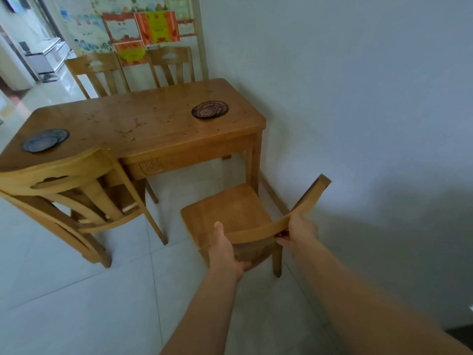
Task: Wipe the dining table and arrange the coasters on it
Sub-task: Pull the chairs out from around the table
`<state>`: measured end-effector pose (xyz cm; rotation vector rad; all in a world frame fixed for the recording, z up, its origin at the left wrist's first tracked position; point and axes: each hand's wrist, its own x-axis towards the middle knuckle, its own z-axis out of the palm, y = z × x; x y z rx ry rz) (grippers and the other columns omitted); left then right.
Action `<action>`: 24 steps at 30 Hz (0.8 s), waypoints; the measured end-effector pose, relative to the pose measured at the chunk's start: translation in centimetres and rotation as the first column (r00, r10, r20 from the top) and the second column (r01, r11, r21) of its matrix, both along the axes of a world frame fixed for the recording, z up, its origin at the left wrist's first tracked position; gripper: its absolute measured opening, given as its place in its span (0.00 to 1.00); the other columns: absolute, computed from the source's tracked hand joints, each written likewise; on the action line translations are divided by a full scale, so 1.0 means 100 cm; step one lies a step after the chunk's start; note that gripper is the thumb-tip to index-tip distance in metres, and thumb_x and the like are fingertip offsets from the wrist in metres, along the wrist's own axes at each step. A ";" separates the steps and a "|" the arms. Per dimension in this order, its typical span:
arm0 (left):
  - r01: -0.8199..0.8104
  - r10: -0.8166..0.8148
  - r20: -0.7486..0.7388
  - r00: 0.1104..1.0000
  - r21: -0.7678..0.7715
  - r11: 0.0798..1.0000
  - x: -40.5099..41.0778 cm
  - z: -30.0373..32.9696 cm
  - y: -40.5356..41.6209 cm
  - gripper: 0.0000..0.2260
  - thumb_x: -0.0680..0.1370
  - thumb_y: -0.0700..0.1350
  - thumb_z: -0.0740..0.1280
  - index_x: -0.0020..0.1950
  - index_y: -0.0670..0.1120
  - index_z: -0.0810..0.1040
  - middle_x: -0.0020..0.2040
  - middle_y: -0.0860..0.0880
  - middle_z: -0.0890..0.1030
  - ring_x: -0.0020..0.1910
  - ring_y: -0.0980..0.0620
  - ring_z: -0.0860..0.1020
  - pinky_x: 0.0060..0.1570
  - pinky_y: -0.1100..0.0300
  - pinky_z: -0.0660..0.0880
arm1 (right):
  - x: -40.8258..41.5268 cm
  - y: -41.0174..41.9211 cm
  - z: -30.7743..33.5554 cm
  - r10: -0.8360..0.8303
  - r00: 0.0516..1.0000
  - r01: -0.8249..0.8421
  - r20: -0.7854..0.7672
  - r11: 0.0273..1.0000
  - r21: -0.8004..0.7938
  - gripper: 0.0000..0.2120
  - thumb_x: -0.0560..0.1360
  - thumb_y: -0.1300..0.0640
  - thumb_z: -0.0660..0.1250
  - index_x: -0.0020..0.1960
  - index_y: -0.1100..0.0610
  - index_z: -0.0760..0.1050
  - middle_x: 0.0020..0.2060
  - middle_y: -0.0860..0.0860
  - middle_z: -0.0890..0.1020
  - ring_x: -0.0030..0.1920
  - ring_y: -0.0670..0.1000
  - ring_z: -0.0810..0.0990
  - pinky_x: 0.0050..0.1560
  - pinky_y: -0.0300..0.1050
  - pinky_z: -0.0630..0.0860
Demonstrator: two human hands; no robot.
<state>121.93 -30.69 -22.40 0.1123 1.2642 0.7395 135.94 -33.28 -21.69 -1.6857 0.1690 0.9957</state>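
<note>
1. At the far left of the dining table [143,124], I see a dark blue coaster [45,140] lying flat near the corner, just behind a tucked-in chair [64,185].
2. Crumbs and specks dot the tabletop's middle.
3. Toward the right end lies a patterned dark coaster [210,109], well apart from the 1st.
4. My left hand [225,248] wraps the backrest of the pulled-out chair [230,208], fingers curled under.
5. My right hand [298,230] clamps the same rail.
</note>
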 end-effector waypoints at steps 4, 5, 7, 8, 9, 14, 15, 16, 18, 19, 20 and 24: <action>-0.047 0.051 -0.108 0.993 0.042 0.998 -0.029 0.003 0.022 0.35 0.75 0.62 0.68 0.77 0.53 0.60 0.72 0.42 0.68 0.68 0.32 0.68 0.60 0.27 0.67 | -0.015 0.004 0.001 0.221 0.961 -0.220 -0.166 0.975 0.028 0.21 0.81 0.47 0.62 0.61 0.66 0.71 0.49 0.65 0.81 0.45 0.63 0.83 0.38 0.54 0.83; -0.047 0.053 -0.111 0.992 0.051 0.998 -0.034 0.003 0.028 0.35 0.74 0.61 0.69 0.76 0.54 0.60 0.72 0.43 0.69 0.68 0.32 0.69 0.58 0.26 0.69 | -0.015 0.004 0.001 0.314 0.932 -0.315 -0.179 0.949 0.023 0.25 0.80 0.45 0.62 0.60 0.68 0.72 0.48 0.65 0.82 0.45 0.63 0.84 0.40 0.54 0.83; -0.043 0.049 -0.119 0.992 0.055 0.998 -0.040 0.005 0.037 0.33 0.72 0.59 0.73 0.74 0.55 0.64 0.70 0.43 0.70 0.65 0.32 0.70 0.48 0.28 0.74 | -0.010 0.004 -0.003 0.428 0.888 -0.434 -0.167 0.901 -0.001 0.28 0.79 0.42 0.62 0.60 0.68 0.73 0.49 0.65 0.82 0.47 0.63 0.83 0.45 0.55 0.82; -0.054 0.059 -0.136 0.989 0.042 0.998 -0.042 0.004 0.041 0.33 0.72 0.57 0.74 0.73 0.55 0.64 0.69 0.43 0.70 0.64 0.32 0.70 0.45 0.29 0.76 | -0.005 0.006 -0.006 0.429 0.890 -0.435 -0.153 0.900 -0.007 0.28 0.79 0.42 0.62 0.62 0.66 0.72 0.52 0.64 0.81 0.49 0.64 0.82 0.46 0.57 0.82; -0.078 0.082 -0.150 0.985 0.030 0.996 -0.043 0.004 0.044 0.33 0.72 0.54 0.75 0.73 0.54 0.64 0.69 0.43 0.69 0.65 0.32 0.70 0.46 0.31 0.77 | 0.002 0.007 -0.007 0.398 0.906 -0.404 -0.140 0.915 -0.013 0.27 0.78 0.42 0.64 0.65 0.63 0.71 0.54 0.63 0.80 0.51 0.64 0.81 0.47 0.58 0.81; -0.080 0.072 -0.143 0.987 -0.044 0.996 -0.042 -0.003 0.054 0.35 0.72 0.50 0.75 0.74 0.49 0.61 0.69 0.40 0.68 0.65 0.32 0.69 0.52 0.31 0.75 | 0.032 0.021 -0.008 0.279 0.952 -0.278 -0.127 0.960 0.025 0.25 0.76 0.44 0.68 0.64 0.60 0.70 0.58 0.63 0.78 0.53 0.64 0.80 0.44 0.60 0.82; -0.073 0.064 -0.134 0.989 -0.063 0.995 -0.042 -0.007 0.056 0.35 0.72 0.51 0.75 0.74 0.48 0.62 0.68 0.40 0.69 0.64 0.32 0.70 0.53 0.32 0.75 | 0.035 0.025 -0.008 0.285 0.948 -0.283 -0.144 0.958 0.034 0.24 0.76 0.45 0.69 0.63 0.61 0.70 0.58 0.63 0.77 0.55 0.64 0.80 0.44 0.61 0.81; -0.071 0.059 -0.132 0.989 -0.084 0.994 -0.042 -0.009 0.058 0.34 0.72 0.51 0.75 0.74 0.47 0.63 0.68 0.39 0.69 0.63 0.32 0.71 0.53 0.32 0.74 | 0.038 0.029 -0.008 0.291 0.943 -0.289 -0.163 0.957 0.036 0.24 0.75 0.46 0.69 0.63 0.61 0.69 0.58 0.63 0.77 0.56 0.65 0.79 0.44 0.62 0.81; -0.075 0.057 -0.156 0.986 -0.114 0.991 -0.041 -0.015 0.063 0.32 0.73 0.50 0.74 0.73 0.46 0.64 0.68 0.39 0.69 0.64 0.32 0.71 0.53 0.32 0.75 | 0.037 0.037 -0.009 0.312 0.932 -0.313 -0.183 0.949 0.026 0.24 0.75 0.47 0.71 0.62 0.60 0.68 0.58 0.62 0.75 0.58 0.66 0.78 0.40 0.61 0.81; -0.081 0.058 -0.173 0.983 -0.129 0.988 -0.041 -0.018 0.066 0.29 0.74 0.49 0.73 0.71 0.46 0.65 0.67 0.39 0.69 0.64 0.32 0.70 0.53 0.32 0.75 | 0.035 0.041 -0.011 0.323 0.930 -0.327 -0.174 0.945 0.004 0.22 0.75 0.49 0.71 0.61 0.59 0.68 0.58 0.61 0.75 0.58 0.65 0.78 0.37 0.61 0.81; -0.086 0.058 -0.191 0.980 -0.136 0.987 -0.041 -0.020 0.069 0.27 0.75 0.47 0.72 0.70 0.46 0.66 0.66 0.39 0.70 0.63 0.32 0.71 0.52 0.32 0.76 | 0.033 0.045 -0.013 0.332 0.931 -0.340 -0.150 0.940 -0.031 0.20 0.76 0.52 0.70 0.62 0.59 0.68 0.59 0.61 0.75 0.58 0.65 0.78 0.35 0.60 0.81; -0.100 0.073 -0.229 0.971 -0.108 0.989 -0.042 -0.020 0.078 0.22 0.72 0.40 0.69 0.64 0.44 0.68 0.61 0.39 0.71 0.57 0.33 0.73 0.47 0.32 0.77 | 0.029 0.061 -0.022 0.305 0.950 -0.311 -0.067 0.943 -0.120 0.19 0.77 0.60 0.67 0.65 0.60 0.67 0.58 0.63 0.76 0.55 0.65 0.78 0.28 0.56 0.79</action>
